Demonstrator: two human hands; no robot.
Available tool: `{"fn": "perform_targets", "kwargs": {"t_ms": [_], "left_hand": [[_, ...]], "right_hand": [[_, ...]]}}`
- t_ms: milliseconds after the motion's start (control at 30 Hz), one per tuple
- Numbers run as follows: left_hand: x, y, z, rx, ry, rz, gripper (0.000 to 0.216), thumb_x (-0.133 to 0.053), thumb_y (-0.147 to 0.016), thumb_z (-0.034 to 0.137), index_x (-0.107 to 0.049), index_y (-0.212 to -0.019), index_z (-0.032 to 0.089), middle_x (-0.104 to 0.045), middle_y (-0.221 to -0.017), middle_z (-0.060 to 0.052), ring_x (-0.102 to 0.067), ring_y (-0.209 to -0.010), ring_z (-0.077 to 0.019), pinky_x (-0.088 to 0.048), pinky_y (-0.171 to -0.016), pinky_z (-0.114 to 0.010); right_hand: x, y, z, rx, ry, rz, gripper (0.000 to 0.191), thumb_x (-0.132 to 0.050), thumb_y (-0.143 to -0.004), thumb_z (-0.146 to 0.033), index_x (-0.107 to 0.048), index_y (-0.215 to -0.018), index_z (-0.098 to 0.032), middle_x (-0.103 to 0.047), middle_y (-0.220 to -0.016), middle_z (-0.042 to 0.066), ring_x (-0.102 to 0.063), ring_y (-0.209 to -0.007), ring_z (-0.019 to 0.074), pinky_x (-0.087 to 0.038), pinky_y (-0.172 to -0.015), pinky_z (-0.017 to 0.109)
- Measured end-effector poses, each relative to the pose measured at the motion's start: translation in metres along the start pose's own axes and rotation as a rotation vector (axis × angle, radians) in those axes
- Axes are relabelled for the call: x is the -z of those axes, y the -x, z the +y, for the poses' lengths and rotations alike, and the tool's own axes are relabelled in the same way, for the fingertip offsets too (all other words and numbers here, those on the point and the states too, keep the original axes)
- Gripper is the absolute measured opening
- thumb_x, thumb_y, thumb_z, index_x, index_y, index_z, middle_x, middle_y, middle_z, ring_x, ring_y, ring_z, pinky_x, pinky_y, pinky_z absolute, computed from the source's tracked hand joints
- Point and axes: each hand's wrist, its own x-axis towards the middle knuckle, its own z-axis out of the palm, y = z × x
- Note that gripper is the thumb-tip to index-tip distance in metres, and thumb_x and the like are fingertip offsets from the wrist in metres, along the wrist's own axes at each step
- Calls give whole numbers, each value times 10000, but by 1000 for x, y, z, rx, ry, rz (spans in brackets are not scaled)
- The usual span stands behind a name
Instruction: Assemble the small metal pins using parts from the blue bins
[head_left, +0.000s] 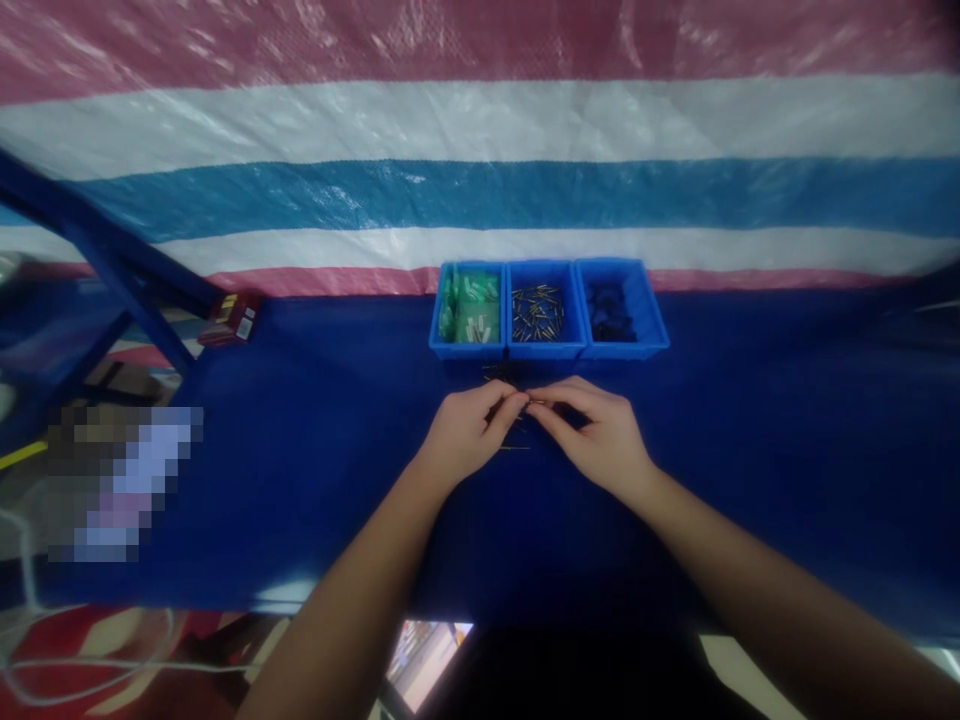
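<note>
My left hand (474,425) and my right hand (598,432) meet over the blue tabletop, thumbs and forefingers pinched toward each other. A small, thin brass-coloured piece (536,402) shows at the fingertips of my right hand. What my left fingertips pinch is hidden. Around and behind the left fingers lie several thin dark and brassy pieces (514,448), partly covered by the hand. Just beyond my hands, the middle blue bin (546,352) holds many slim metal pin-like parts (537,312).
The left blue bin (469,352) contains green plastic bags and small pale parts. Dark pieces (611,310) lie in the right blue bin (626,352). A red box (231,318) sits at the table's far left by a blue metal frame (112,250). Striped sheeting (480,195) hangs behind.
</note>
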Motion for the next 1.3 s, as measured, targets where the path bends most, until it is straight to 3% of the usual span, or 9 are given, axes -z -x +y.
{"fn": "perform_targets", "kwargs": {"t_ms": [300, 533, 633, 733, 867, 967, 1067, 1200, 1300], "left_hand": [[0, 1, 4, -19, 104, 22, 148, -616, -971, 302, -700, -1023, 193, -708, -750, 21, -619, -594, -82, -470, -598, -194], [2, 0, 1, -77, 48, -1, 240, -571, -1001, 317, -692, -842, 185, -665, -697, 22, -604, -617, -89, -442, -606, -212], [1, 0, 2, -95, 52, -3, 208, -591, -995, 332, -714, -899, 195, -725, -792, 6, -643, -668, -95, -472, -646, -211], [0, 1, 3, -96, 64, 31, 168, -638, -965, 342, -726, -1022, 211, -730, -785, 13, -619, -608, -82, -481, -621, -199], [-3, 1, 2, -100, 1, 61, 208, -661, -944, 335, -719, -1109, 221, -641, -627, 50, -558, -521, -76, -466, -585, -197], [-4, 1, 1, -105, -18, 59, 176, -636, -962, 310, -719, -1089, 219, -691, -704, 31, -607, -573, -78, -485, -623, -192], [-2, 1, 1, -72, -17, 53, 172, -588, -988, 303, -702, -1075, 208, -737, -806, 8, -642, -616, -84, -488, -635, -195], [1, 1, 2, -35, -43, 24, 213, -526, -1014, 323, -688, -989, 187, -721, -790, 1, -627, -611, -89, -453, -609, -207], [2, 1, 3, -28, -39, 2, 252, -491, -1029, 335, -686, -972, 186, -714, -779, -1, -631, -627, -99, -452, -620, -216]], "right_hand": [[1, 0, -2, -25, -14, 23, 116, -712, -904, -207, -779, -998, -211, -780, -930, 57, -726, -822, 186, -596, -747, 342], [0, 1, -1, 120, 58, 14, 100, -694, -907, -170, -772, -964, -198, -777, -927, 63, -703, -842, 194, -590, -780, 369], [1, 0, -2, 131, 125, 46, 99, -695, -900, -185, -781, -945, -206, -759, -925, 76, -686, -862, 215, -585, -773, 394], [2, 0, -4, 60, 117, 88, 102, -694, -897, -210, -785, -941, -228, -753, -918, 74, -687, -856, 219, -585, -744, 392], [1, 0, -2, -164, -121, 96, 78, -736, -866, -267, -765, -921, -220, -767, -872, 44, -712, -775, 186, -597, -689, 339], [-1, -1, 0, -278, -259, 83, 132, -770, -831, -314, -760, -907, -207, -773, -831, 33, -708, -707, 168, -590, -643, 309], [0, -1, 0, -308, -251, 67, 154, -781, -820, -334, -769, -895, -200, -780, -828, 39, -706, -697, 167, -578, -628, 297], [2, -2, -3, -324, -195, 12, 193, -750, -856, -379, -761, -831, -188, -749, -734, 28, -673, -641, 145, -540, -588, 261], [3, -4, -1, -424, -276, -44, 336, -718, -879, -467, -711, -718, -171, -669, -602, 6, -591, -504, 106, -466, -481, 224]]}}
